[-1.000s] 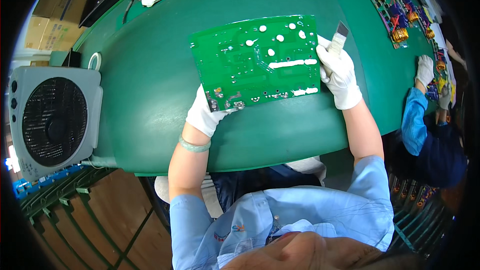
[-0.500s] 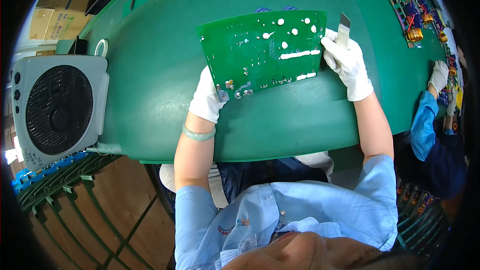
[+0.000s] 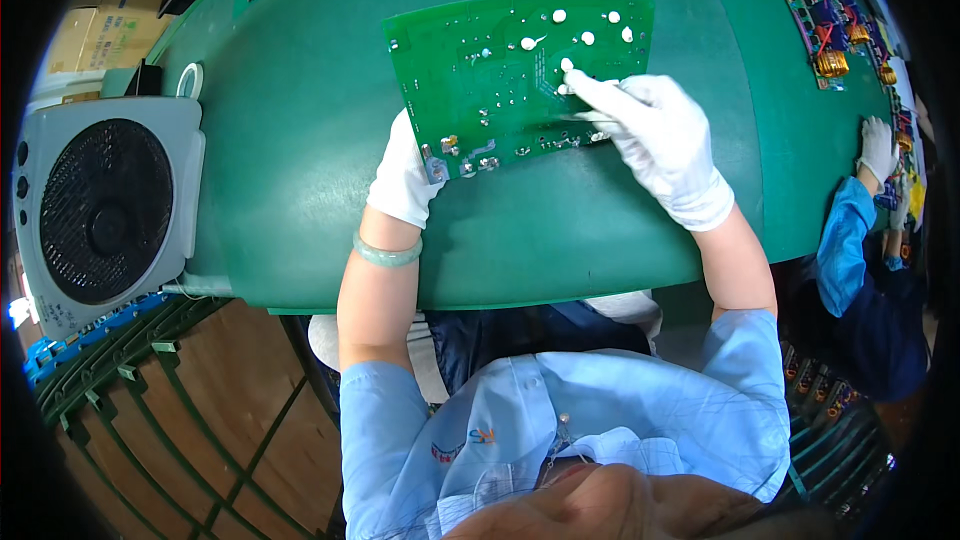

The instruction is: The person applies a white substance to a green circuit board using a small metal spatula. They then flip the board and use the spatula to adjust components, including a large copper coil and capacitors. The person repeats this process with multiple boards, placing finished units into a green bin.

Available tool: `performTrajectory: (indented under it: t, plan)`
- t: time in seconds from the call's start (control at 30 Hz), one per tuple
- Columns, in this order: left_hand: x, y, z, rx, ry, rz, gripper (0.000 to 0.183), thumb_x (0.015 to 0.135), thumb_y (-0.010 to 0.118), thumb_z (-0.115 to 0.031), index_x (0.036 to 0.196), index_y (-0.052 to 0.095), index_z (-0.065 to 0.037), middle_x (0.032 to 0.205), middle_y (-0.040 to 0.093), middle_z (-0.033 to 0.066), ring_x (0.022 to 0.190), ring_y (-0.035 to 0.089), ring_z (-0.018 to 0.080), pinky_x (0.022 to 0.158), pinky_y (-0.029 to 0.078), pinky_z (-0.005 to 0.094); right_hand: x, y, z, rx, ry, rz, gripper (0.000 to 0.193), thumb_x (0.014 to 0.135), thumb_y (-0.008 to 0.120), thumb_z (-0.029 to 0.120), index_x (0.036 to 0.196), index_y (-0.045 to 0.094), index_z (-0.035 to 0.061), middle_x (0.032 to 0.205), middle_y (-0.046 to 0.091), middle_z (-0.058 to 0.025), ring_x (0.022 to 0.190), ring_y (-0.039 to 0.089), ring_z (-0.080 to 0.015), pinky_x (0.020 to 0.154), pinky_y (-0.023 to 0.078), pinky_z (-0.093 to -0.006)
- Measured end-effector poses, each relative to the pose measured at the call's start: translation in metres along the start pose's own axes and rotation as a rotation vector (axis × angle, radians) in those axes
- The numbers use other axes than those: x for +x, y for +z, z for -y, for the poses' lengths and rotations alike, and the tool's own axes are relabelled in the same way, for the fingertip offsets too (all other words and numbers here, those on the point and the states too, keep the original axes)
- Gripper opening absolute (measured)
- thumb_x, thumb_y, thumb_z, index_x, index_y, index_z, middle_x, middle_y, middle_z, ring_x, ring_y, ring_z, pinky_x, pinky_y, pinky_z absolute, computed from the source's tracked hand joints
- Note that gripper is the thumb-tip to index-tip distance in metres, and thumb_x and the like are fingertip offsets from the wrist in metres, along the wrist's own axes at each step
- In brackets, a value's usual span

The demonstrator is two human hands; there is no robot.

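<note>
A green circuit board (image 3: 500,90) stands tilted up over the table, its solder side facing me. White blobs dot its upper right part. My left hand (image 3: 402,175), in a white glove, grips the board's lower left corner, with its fingers hidden behind. My right hand (image 3: 665,140), also gloved, is closed over the board's lower right area. From its fingers a thin flat metal blade (image 3: 592,118) sticks out nearly edge-on, close to the board's face; whether it touches is blurred.
A grey box fan (image 3: 110,210) stands left on the green table (image 3: 320,240). Populated circuit boards (image 3: 820,35) with copper coils lie at the right, near another person's gloved hand (image 3: 878,148). Cardboard boxes (image 3: 115,40) are at the far left.
My right hand has left the board's right edge and come left across its face. The blade has turned from upright to nearly edge-on. A white strip there is now mostly covered or gone.
</note>
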State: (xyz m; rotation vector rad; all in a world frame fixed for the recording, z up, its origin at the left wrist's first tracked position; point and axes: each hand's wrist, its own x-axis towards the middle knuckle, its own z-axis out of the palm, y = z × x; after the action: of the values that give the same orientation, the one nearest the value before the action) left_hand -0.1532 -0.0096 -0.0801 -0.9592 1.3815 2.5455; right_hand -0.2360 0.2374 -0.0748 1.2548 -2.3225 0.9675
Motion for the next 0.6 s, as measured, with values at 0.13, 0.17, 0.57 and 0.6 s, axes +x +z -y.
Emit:
performTrajectory:
  t: [0.13,0.17,0.57,0.6]
  plan:
    - [0.008,-0.008,0.005,-0.046,-0.021,0.005,0.032,0.096,0.051,-0.027,0.113,0.058,-0.002,0.101,0.067,0.0114,0.081,0.069,0.0211,0.06,0.059,0.0337,0.006,0.007,0.01,-0.04,-0.08,0.015,0.039,0.077,0.072,0.009,0.116,0.069,0.0167,0.084,0.067,-0.0012,0.062,0.061,-0.0161,0.049,0.048,-0.028]
    - [0.009,-0.01,0.006,-0.056,-0.029,0.024,0.032,0.096,0.051,-0.027,0.113,0.058,-0.002,0.101,0.067,0.0114,0.081,0.069,0.0209,0.06,0.059,0.0335,0.006,0.009,0.009,-0.005,-0.094,0.001,0.039,0.077,0.072,0.009,0.114,0.069,0.0166,0.086,0.068,-0.0017,0.062,0.062,-0.016,0.048,0.048,-0.0279]
    - [0.012,-0.015,0.009,-0.093,0.016,0.208,0.036,0.096,0.054,-0.028,0.12,0.057,-0.002,0.109,0.067,0.0113,0.09,0.069,0.0218,0.07,0.061,0.0355,0.003,0.005,0.006,0.022,-0.171,0.119,0.032,0.077,0.073,0.017,0.109,0.07,0.016,0.078,0.065,0.0005,0.061,0.062,-0.0151,0.047,0.045,-0.0281]
    - [0.012,-0.015,0.009,-0.09,0.02,0.221,0.036,0.096,0.054,-0.028,0.12,0.057,-0.002,0.109,0.067,0.0113,0.091,0.069,0.0219,0.071,0.061,0.0353,0.002,0.003,0.008,-0.004,-0.175,0.198,0.031,0.078,0.073,0.018,0.109,0.07,0.0164,0.076,0.064,0.0012,0.06,0.061,-0.0147,0.046,0.044,-0.0281]
